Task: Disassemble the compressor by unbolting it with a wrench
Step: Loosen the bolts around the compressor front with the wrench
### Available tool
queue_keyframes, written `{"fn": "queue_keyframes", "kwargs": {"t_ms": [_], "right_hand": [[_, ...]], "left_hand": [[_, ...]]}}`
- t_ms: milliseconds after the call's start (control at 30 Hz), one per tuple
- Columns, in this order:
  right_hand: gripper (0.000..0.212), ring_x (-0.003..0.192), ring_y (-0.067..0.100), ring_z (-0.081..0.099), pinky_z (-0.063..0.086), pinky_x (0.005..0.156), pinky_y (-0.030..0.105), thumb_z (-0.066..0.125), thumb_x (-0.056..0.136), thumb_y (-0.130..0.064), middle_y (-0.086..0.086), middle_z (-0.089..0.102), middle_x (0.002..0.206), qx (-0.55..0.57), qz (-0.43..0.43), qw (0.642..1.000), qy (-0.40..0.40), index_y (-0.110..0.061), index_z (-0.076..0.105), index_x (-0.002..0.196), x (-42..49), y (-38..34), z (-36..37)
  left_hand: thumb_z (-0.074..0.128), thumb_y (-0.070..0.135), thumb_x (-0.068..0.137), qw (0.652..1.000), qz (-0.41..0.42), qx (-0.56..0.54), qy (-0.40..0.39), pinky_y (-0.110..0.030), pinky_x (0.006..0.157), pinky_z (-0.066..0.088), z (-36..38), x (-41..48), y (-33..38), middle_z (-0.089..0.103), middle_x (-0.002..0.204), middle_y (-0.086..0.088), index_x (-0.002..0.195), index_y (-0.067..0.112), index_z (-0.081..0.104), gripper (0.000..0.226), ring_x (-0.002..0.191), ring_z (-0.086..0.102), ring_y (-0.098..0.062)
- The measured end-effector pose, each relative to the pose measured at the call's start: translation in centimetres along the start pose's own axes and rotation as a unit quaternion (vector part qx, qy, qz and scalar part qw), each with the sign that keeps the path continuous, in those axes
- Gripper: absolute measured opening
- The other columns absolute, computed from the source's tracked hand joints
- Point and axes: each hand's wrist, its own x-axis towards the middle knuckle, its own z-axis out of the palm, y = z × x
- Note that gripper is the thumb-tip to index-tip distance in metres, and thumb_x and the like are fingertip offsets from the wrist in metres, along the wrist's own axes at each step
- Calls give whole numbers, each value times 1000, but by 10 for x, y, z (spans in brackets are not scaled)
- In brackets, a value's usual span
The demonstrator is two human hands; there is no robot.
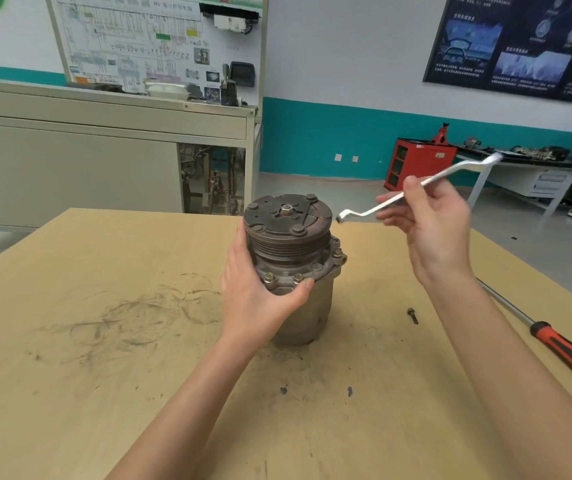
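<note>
- Compressor (295, 265) stands upright on a wooden counter (104, 306), close to the far edge and about midway across, with its grooved pulley and clutch plate on top.
- Left hand (260, 296) grasps the compressor from its left side; the thumb curls across the front flange just beside two flange bolts (269, 277), and the fingers are hidden behind the body.
- Right hand (430, 230) is raised in the air to the right of the compressor, apart from it, pinching a long silver wrench (445, 173) near mid-shaft between thumb and fingers.
- Its near ring end points toward the pulley without touching it; the far end is blurred.
- Only the letters "HV" can be read, at the head of a wiring chart (139, 39) on the back wall; the characters after them are too blurred.
- Print on a dark poster (520, 46) at upper right is too small to read, and the poster is cut off by the frame.
- One loose bolt (412, 315) lies on the counter to the right of the compressor, well apart from it.
- Near the counter's right edge lies a screwdriver (568, 351) with a red and black handle, its end cut off by the frame.
- Left of the compressor the counter runs wide, marked with dark smudges, and more surface lies between the forearms.
- Beyond the far edge is open floor, with a red cabinet (419, 164) against the back wall.
</note>
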Motion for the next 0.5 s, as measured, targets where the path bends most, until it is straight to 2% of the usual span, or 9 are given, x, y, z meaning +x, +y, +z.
{"fn": "queue_keyframes", "kwargs": {"t_ms": [67,100,133,200,233,267,500], "right_hand": [[8,57,16,68,54,55,24,57,94,-18,-1,72,73,-84,-129,988,-19,-16,57,87,-26,-6,-2],[9,61,14,68,55,56,25,60,93,-21,-4,71,73,-135,-218,966,-43,-14,61,86,-39,-7,-2],[17,65,13,69,56,59,26,62,91,-24,-4,71,76,-211,-321,921,-70,-8,66,85,-48,-5,-3],[29,69,19,71,58,62,26,66,88,-21,12,73,80,-362,-504,776,-114,6,72,81,-60,6,-6],[29,68,22,72,59,60,27,69,85,-18,17,73,81,-405,-543,726,-118,9,73,79,-64,12,-6],[27,68,23,72,59,58,28,72,82,-16,19,72,82,-426,-553,706,-119,10,73,77,-68,17,-6],[24,66,23,72,58,53,29,74,80,-16,21,72,85,-422,-542,717,-122,8,73,75,-81,43,-5]], "left_hand": [[65,67,57,1000,0,1,-1,-51,115,28,0,0,0,30,148,13,153,33,9,116,133,25,3],[65,67,57,1000,-1,1,0,-51,115,28,0,0,0,30,148,13,153,32,9,117,132,25,3],[65,67,57,1000,-1,2,2,-51,115,28,0,0,0,30,146,15,153,32,9,117,132,25,3],[65,67,57,1000,0,3,5,-50,115,28,0,0,1,30,141,18,153,30,11,117,131,26,4],[65,68,57,1000,1,4,5,-50,115,28,0,0,1,30,141,18,153,30,11,117,131,26,3],[65,68,57,1000,1,5,6,-49,115,29,0,0,1,31,143,16,153,30,12,117,132,27,2],[65,70,56,1000,-3,0,2,-49,115,27,1,0,0,31,142,17,154,30,11,118,136,30,-4]]}}
